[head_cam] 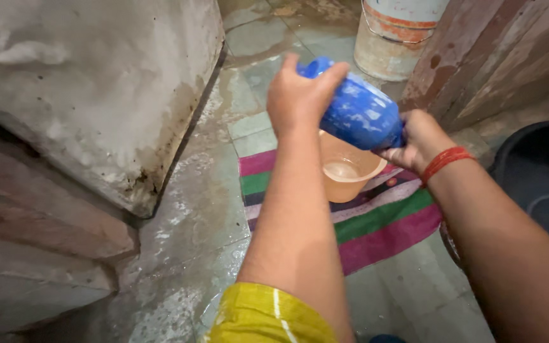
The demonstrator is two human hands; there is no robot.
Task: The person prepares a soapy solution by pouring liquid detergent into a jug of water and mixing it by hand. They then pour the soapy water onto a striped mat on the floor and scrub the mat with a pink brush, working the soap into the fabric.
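Observation:
A blue plastic container (360, 111), wet and soapy, is held tilted between both hands above the floor. My left hand (300, 95) grips its upper far end. My right hand (417, 143), with a red thread band at the wrist, holds its lower end. Right below it sits a pale orange plastic mug (344, 174) with a little water inside, standing on a striped mat (389, 222) of pink, green, white and dark bands. A yellow sleeve covers my left upper arm.
The wet tiled floor (211, 209) spreads to the left. A stained white wall block (96, 89) rises at left, a worn white and orange bucket (392, 35) stands at the back, a dark tub (541, 178) at right, a reddish wall (497, 57) behind it.

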